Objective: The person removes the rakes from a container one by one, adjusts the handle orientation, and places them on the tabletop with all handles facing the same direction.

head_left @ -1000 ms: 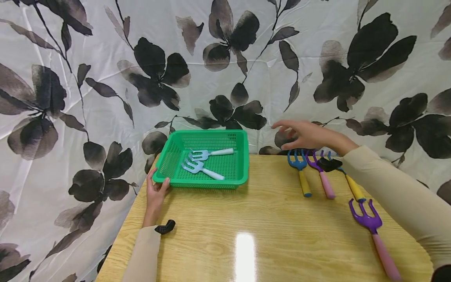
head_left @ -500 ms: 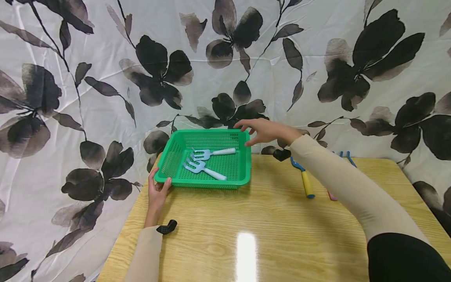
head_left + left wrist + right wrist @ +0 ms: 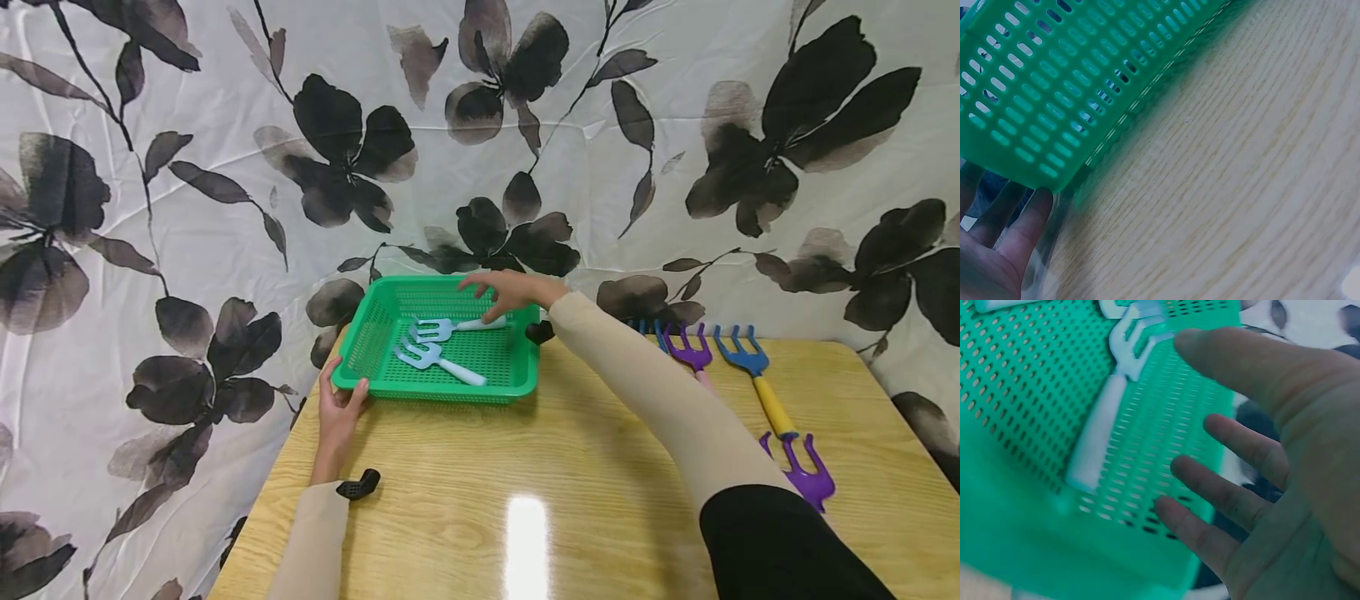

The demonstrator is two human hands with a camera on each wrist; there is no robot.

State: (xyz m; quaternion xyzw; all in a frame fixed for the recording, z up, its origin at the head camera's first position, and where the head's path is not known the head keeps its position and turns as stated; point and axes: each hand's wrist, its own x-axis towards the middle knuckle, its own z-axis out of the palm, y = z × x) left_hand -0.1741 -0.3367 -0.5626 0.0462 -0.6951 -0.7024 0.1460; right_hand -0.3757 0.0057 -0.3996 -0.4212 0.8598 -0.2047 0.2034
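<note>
At the front left corner of the green plastic basket (image 3: 450,390), my left hand (image 3: 337,425) grips the rim, its thumb on the front side. The left wrist view shows the fingertips against the corner of the perforated wall (image 3: 1054,106). Two light blue garden hand forks with whitish handles lie inside: a rear fork (image 3: 435,330) and a front fork (image 3: 426,357). My right hand (image 3: 517,289) hovers over the basket's back right part, above the rear fork's handle. Its fingers are spread and hold nothing; the right wrist view shows the rear fork (image 3: 1099,428) apart from the fingertips.
On the wooden table's right side lie a yellow-handled blue fork (image 3: 746,360), a purple fork (image 3: 692,357) and another purple fork (image 3: 810,482); the right sleeve (image 3: 660,400) partly covers this group. A floral cloth (image 3: 585,125) hangs behind the table.
My right hand has moved left from above the forks on the right to over the basket. The left hand stays at the basket's corner. The view has shifted slightly.
</note>
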